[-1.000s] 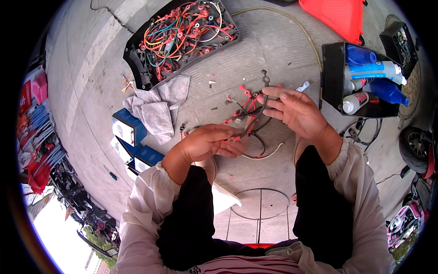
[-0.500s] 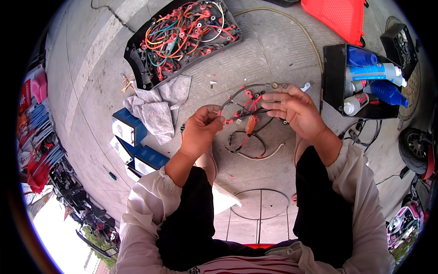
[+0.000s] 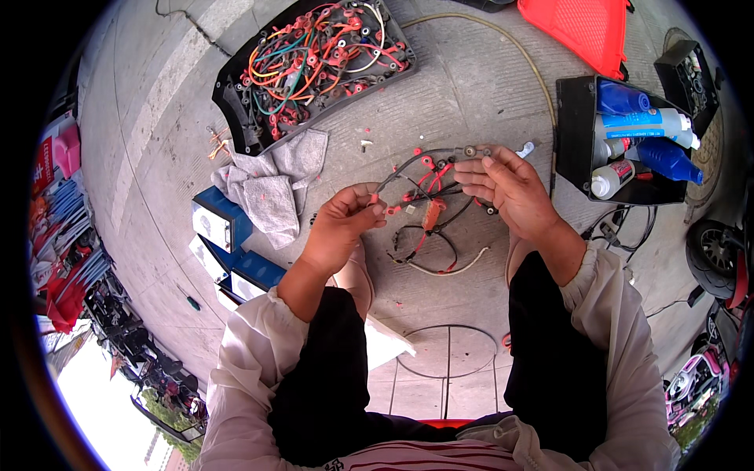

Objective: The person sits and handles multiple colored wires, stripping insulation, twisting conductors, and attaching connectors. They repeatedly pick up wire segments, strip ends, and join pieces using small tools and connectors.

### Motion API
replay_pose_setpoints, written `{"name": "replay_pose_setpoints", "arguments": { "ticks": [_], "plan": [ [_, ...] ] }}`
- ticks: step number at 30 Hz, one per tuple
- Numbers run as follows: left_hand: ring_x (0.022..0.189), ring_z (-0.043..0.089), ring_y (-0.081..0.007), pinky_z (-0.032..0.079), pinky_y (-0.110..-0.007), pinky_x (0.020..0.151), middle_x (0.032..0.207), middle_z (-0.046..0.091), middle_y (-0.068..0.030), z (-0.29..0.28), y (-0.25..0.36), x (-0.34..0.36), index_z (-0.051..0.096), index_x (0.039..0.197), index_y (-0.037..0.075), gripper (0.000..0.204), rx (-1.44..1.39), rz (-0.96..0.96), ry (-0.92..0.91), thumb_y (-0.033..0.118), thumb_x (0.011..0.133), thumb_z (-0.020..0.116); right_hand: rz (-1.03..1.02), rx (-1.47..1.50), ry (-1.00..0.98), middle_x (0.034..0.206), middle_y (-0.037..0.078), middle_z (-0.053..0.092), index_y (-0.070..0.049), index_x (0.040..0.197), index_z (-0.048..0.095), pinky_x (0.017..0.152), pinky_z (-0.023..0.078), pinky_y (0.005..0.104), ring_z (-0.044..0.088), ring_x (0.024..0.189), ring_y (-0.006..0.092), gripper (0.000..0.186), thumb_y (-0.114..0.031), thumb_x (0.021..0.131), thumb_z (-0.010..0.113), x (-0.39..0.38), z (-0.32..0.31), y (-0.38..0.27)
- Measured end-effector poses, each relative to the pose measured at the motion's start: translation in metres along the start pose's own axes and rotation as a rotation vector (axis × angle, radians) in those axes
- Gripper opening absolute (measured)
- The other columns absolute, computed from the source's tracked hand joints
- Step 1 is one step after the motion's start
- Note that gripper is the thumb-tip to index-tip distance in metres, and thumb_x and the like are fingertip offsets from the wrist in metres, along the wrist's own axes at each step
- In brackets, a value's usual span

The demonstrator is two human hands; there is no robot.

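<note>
A short dark cable point(image 3: 410, 161) arches between my hands above the ground. My left hand point(image 3: 338, 224) pinches its red-sleeved end between thumb and fingers. At the other end, by a metal ring terminal point(image 3: 470, 150), my right hand point(image 3: 522, 192) grips it between thumb and forefinger, with the other fingers stretched out. Below and behind lies a loose tangle of red and black wiring point(image 3: 455, 235), with an orange-red block point(image 3: 431, 213) among it. Part of the tangle is hidden behind my right hand.
A black tray point(image 3: 236, 118) at the far left holds many cables with red ends. Beside it lie a grey cloth point(image 3: 271, 192) and blue-white boxes point(image 3: 222, 220). On the right stands a black bin point(image 3: 577, 141) with bottles and tubes. A red plastic case point(image 3: 577, 31) lies beyond.
My left hand has shifted slightly left, its fingers still on the red cable end. The right hand has barely moved, and the cable stays between both hands.
</note>
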State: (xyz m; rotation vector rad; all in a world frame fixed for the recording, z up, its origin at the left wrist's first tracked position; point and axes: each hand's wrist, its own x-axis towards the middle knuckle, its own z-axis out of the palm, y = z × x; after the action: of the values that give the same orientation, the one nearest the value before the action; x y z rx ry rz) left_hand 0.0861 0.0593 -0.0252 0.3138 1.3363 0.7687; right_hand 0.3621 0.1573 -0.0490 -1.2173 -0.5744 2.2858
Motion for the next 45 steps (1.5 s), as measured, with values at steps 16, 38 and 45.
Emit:
{"name": "replay_pose_setpoints", "arguments": {
  "ticks": [16,38,45],
  "plan": [
    [0.09,0.063,-0.0147,0.051,-0.029,0.084,0.104,0.066,-0.0087,0.003,0.013,-0.005,0.058,0.121,0.0,0.026,-0.094,-0.073,-0.083,0.008,0.097,0.053,0.079,-0.038,0.109,0.103,0.015,0.067,-0.003,0.113,0.052,0.079,0.054,0.0319,0.067,0.092,0.0212,0.028,-0.029,0.102,0.047,-0.002,0.0,0.0],
    [0.118,0.053,-0.0335,0.049,-0.039,0.094,0.141,0.044,-0.0103,0.028,-0.031,0.039,0.048,0.135,0.016,0.056,1.339,0.42,-0.234,0.0,0.082,0.058,0.112,-0.086,0.159,0.099,0.011,0.067,-0.004,0.118,0.056,0.077,0.051,0.0294,0.065,0.087,0.0161,0.034,-0.031,0.1,0.046,-0.001,-0.011,0.006],
    [0.118,0.054,-0.0337,0.049,-0.041,0.094,0.141,0.043,-0.0099,0.03,-0.04,0.047,0.041,0.138,0.016,0.058,1.396,0.271,-0.244,0.0,0.084,0.057,0.113,-0.08,0.143,0.099,0.01,0.068,-0.004,0.115,0.058,0.077,0.051,0.029,0.065,0.086,0.0161,0.034,-0.032,0.099,0.049,-0.003,-0.01,0.005]
  ]
}}
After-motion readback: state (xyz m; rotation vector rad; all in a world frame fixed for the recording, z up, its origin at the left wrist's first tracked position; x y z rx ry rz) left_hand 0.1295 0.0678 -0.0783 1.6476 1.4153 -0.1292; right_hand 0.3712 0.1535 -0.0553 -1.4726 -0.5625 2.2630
